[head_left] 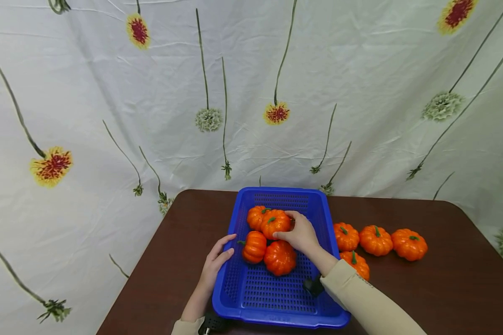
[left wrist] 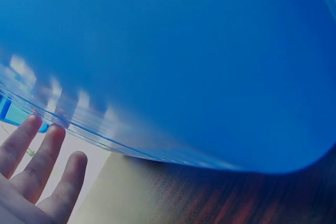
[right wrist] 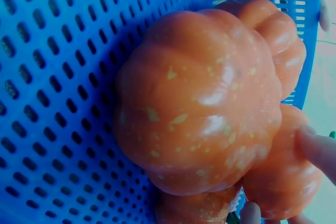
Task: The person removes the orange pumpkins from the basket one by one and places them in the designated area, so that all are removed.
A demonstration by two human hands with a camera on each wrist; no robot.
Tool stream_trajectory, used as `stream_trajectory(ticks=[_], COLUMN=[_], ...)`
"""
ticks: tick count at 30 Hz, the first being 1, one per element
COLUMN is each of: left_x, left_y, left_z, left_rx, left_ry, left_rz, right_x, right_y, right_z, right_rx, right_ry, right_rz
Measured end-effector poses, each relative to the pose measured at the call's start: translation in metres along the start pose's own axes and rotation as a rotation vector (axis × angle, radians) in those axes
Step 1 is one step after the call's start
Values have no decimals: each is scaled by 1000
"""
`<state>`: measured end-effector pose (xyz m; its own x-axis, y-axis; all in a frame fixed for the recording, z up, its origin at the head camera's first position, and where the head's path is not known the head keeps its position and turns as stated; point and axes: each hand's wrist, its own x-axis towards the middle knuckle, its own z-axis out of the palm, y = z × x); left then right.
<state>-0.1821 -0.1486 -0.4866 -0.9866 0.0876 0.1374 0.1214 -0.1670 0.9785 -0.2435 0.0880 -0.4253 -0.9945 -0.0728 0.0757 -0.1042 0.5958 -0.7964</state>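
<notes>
A blue perforated plastic basket (head_left: 272, 318) stands on the table with several small orange pumpkins in it. My right hand (head_left: 300, 235) reaches in over the right rim and grips one pumpkin (head_left: 275, 223), thumb and fingers around its right side. Close by lie another pumpkin (head_left: 256, 217), a ribbed one (head_left: 254, 247) and a speckled one (right wrist: 199, 103), which fills the middle of the right wrist view. At the basket's left side, my left hand (head_left: 216, 260) has its fingers fairly straight, fingertips at the outer wall. The left wrist view shows these fingers (left wrist: 67, 182) spread beside the blue wall.
To the right of the basket, several more pumpkins (head_left: 376, 240) sit on the dark brown table (head_left: 452, 284), one (head_left: 355, 264) partly behind my right sleeve. A white cloth (head_left: 251, 144) with printed flowers hangs behind the table. Black wrist devices (head_left: 313, 285) show at both cuffs.
</notes>
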Motion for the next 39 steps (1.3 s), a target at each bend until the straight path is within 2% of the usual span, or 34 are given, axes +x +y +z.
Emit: stream_trajectory(ticks=[5,19,32,39], left_x=[0,0,-1,0], left_y=[0,0,0,-1], left_z=[0,1,1,0], left_rx=[3,-3,-1,-3], left_ry=[4,-3,-9,-10], left_rz=[8,2,1,8], right_x=[-1,-1,-15,-28], right_y=[-3,-12,-29,-30], right_z=[-3,-16,-46,-68], right_rx=[39,159,227,250], right_ry=[3,17,-6,16], right_rz=[37,56,24,2])
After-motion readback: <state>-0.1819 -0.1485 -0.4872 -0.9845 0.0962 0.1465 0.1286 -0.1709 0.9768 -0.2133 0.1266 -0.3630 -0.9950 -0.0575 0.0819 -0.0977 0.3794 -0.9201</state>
